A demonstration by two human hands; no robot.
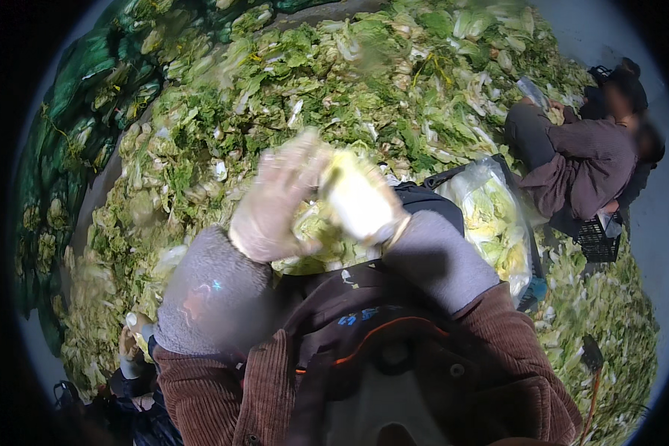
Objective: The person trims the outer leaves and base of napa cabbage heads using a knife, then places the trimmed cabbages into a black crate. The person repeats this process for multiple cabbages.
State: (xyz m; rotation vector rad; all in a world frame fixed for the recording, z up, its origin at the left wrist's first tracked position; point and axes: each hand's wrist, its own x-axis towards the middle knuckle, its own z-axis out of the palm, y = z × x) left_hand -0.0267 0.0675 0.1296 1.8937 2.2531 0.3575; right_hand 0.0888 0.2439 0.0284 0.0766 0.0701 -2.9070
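A trimmed napa cabbage point(362, 200), white at the stem end and yellow-green at the leaves, is held in front of my body. My right hand point(397, 214) grips it from the right side, largely hidden behind the head. To its left, my left hand point(276, 200) wears a pale glove and is blurred by motion. Its thumb is spread from the fingers, with nothing seen in the palm. The fingertips come close to the cabbage's leafy end; whether they touch it is unclear. Below both hands, more cabbage leaves point(312, 231) lie close to my lap.
Loose cabbage leaves point(334, 89) cover the ground all around. Right of me stands a crate lined with clear plastic point(490, 217), holding cabbages. Green mesh sacks point(83, 95) line the left. One person point(585, 145) sits at right near a black crate point(597, 240); another person's hand point(128, 340) shows lower left.
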